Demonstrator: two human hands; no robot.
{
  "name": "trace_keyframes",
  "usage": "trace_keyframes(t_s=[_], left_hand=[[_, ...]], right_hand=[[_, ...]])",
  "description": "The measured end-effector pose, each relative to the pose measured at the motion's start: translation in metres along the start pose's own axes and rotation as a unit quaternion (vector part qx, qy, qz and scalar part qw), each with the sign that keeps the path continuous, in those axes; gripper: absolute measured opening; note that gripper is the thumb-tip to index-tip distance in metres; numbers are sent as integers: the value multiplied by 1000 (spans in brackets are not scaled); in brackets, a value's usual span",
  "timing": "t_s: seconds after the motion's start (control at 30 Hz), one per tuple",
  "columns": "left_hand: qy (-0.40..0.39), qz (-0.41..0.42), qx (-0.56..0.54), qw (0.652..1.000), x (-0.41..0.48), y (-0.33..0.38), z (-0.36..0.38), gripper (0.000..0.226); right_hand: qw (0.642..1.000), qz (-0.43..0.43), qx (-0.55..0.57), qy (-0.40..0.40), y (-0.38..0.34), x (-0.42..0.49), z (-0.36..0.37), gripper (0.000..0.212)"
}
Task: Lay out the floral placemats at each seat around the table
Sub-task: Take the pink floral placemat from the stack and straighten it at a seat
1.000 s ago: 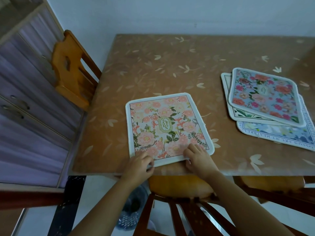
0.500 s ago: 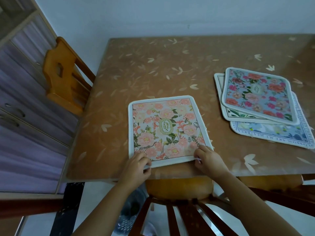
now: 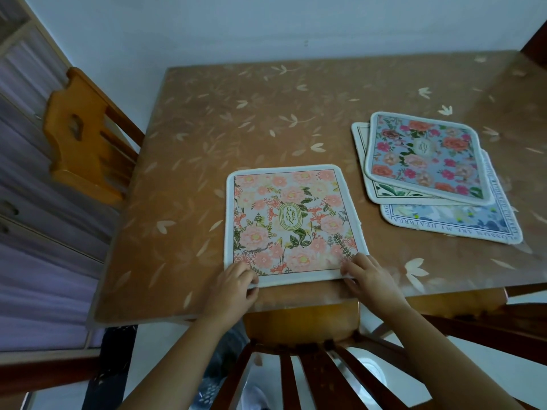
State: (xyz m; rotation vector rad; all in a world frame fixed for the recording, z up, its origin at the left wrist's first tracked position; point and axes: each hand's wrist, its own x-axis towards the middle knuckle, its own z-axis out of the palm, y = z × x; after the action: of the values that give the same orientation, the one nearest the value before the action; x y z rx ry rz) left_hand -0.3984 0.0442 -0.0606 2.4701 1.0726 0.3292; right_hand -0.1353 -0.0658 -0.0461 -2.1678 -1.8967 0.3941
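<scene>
Squaring pink placemat (image 3: pixel 291 220), now straighter, table (image 3: pixel 207 161).

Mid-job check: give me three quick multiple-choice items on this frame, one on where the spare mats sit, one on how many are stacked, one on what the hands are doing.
1. The stack of placemats lies:
A. right of the pink placemat
B. on the chair
C. at the far left corner

2. Mats visible in the stack:
A. one
B. three
C. five

3. The hands:
A. lifted clear
B. rest on the pink placemat's near corners
C. grip the chair

Answers: 1 A, it sits beside the pink placemat on the table. 2 B, three overlapping borders show. 3 B, left hand and right hand touch its near edge.
</scene>
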Motion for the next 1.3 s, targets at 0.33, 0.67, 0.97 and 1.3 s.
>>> trace_keyframes(t_s=[0.33, 0.67, 0.97, 1.3], left_hand=[[3, 0, -5, 1000, 1, 5, 0, 11], [8, -14, 4, 1000, 15, 0, -6, 12], [11, -17, 0, 1000, 9, 2, -1, 12], [19, -23, -13, 999, 3, 6, 0, 12]], right_hand=[[1000, 0, 26, -8, -1, 3, 0, 10], [999, 12, -8, -32, -6, 14, 5, 10], [999, 22, -18, -45, -6, 13, 4, 12], [998, 35, -20, -52, -8, 12, 2, 11]])
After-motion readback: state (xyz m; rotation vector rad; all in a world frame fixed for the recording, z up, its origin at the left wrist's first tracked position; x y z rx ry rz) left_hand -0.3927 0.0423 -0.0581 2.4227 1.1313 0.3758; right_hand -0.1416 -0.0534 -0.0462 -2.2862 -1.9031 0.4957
